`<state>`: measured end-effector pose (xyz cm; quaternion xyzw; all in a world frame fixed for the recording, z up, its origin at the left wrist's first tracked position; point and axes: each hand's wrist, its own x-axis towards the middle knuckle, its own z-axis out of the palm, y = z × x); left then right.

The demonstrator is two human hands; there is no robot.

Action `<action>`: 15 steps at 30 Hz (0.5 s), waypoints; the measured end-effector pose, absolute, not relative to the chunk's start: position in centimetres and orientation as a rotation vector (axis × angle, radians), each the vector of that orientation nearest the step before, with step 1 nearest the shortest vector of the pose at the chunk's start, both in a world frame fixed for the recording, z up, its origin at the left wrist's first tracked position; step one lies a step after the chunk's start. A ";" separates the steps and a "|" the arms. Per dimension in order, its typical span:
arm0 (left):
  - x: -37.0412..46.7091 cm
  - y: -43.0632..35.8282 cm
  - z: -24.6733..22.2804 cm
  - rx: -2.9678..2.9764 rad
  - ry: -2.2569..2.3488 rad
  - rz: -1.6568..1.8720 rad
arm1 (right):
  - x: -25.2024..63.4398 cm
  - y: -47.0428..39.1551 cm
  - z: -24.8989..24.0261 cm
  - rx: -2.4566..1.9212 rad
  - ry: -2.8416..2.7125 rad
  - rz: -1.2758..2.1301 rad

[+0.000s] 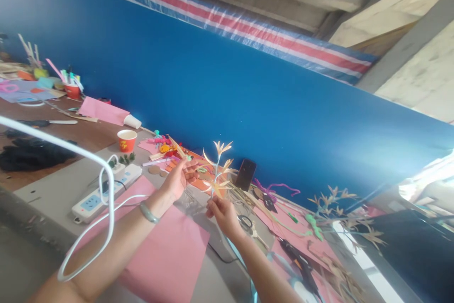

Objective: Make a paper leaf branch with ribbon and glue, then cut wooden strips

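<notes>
Flower sprig (217, 186), straw-coloured, is standing nearly upright mid-scene in the head view, its stem being pinched by the right hand (224, 217). The left hand (179, 179) is reaching beside the petals, its fingers partly spread; whether they are touching is hard to tell. At the far left, a red cup (73, 91) is holding pens; nearer, a paper cup (127, 144) is standing upright, and a white cup (132, 121) is lying sideways. A blue panel (213, 99) is bounding the bench (53, 194) at the far edge, while a white cable (112, 208) is looping across the left forearm.
</notes>
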<state>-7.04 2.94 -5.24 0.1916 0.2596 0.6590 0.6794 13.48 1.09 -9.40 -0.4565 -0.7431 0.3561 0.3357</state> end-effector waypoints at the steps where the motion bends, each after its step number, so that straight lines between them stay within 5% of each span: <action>1: -6.9 3.0 -5.5 0.424 0.612 1.475 | 13.5 1.1 -9.4 -1.193 -1.922 0.924; 15: -4.7 2.2 -7.8 1.100 0.844 1.160 | 12.0 0.7 -7.7 -1.169 -1.764 0.991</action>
